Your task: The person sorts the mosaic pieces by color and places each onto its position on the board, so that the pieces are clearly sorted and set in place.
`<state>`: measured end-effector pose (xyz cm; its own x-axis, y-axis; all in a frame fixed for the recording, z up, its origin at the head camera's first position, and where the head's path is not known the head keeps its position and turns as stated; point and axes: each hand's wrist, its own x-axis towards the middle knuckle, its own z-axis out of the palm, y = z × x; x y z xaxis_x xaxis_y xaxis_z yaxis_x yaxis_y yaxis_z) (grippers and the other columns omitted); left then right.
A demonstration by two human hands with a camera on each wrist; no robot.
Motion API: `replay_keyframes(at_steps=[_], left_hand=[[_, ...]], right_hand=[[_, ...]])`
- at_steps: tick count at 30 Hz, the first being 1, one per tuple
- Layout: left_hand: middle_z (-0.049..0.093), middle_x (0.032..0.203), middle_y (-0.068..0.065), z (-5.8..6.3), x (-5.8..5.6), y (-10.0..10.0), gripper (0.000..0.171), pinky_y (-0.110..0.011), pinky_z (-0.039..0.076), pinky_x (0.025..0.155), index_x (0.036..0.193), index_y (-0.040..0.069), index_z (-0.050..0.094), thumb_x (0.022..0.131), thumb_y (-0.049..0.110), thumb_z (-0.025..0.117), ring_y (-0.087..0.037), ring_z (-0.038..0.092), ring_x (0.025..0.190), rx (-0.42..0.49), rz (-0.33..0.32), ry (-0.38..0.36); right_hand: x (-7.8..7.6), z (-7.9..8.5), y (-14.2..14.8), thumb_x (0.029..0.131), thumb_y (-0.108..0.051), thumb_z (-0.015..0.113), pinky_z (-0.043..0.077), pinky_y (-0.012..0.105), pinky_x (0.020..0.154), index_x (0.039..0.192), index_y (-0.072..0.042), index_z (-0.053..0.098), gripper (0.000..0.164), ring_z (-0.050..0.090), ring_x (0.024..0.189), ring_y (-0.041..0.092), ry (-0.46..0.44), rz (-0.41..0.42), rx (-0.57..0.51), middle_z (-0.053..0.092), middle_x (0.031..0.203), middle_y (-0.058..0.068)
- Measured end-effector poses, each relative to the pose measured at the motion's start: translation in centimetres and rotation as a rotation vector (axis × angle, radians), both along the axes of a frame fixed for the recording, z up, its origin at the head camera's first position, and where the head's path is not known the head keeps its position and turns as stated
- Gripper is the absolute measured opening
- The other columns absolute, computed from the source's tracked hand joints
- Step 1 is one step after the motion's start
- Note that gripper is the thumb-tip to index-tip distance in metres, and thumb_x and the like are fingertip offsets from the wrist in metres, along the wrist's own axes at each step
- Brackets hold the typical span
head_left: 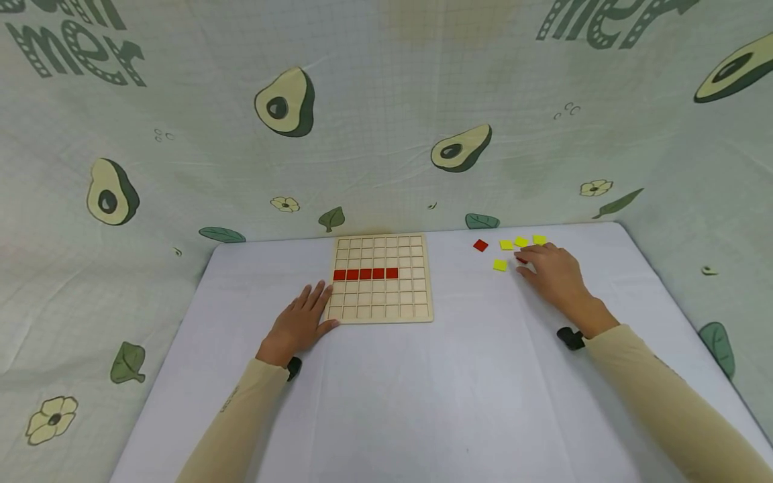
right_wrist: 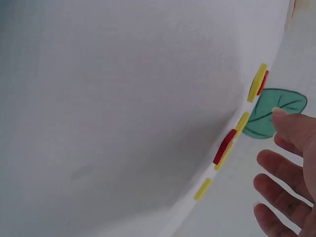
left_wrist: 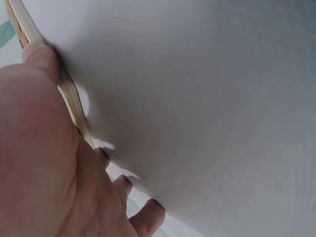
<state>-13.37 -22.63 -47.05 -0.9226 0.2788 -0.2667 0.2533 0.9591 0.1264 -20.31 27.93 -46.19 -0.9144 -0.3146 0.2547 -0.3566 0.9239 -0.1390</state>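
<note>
Our unclenched left hand (head_left: 300, 322) braces the pale wooden grid board (head_left: 378, 302). Our empty right hand (head_left: 552, 274) should pinch edgewise the nearest red square tile (head_left: 522, 259), ten o'clock.

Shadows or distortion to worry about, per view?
Head: soft shadows beside both sleeves, no strong glare; left wrist: dark shadow on the tabletop beside the left hand, top right corner dim; right wrist: broad shadow beside the tiles, tabletop edge looks bowed.

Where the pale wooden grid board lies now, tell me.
In the head view, the board lies right of the left hand, which touches its edge, and left of the nearest loose red square tile.
</note>
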Motion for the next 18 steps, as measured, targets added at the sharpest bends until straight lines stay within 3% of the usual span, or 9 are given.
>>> replay_keyframes(at_steps=[18], left_hand=[[0.015,0.175,-0.022,0.4,0.0,0.2,0.081,-0.06,0.025,0.127,0.168,0.001,0.018,0.11,0.044,0.055,-0.047,0.016,0.161,-0.021,0.003,-0.012]], right_hand=[[-1.3,-1.0,2.0,0.09,-0.007,0.084,0.059,0.06,0.089,0.133,0.005,0.07,0.046,0.066,0.108,0.048,-0.109,-0.073,0.067,0.072,0.125,0.028]])
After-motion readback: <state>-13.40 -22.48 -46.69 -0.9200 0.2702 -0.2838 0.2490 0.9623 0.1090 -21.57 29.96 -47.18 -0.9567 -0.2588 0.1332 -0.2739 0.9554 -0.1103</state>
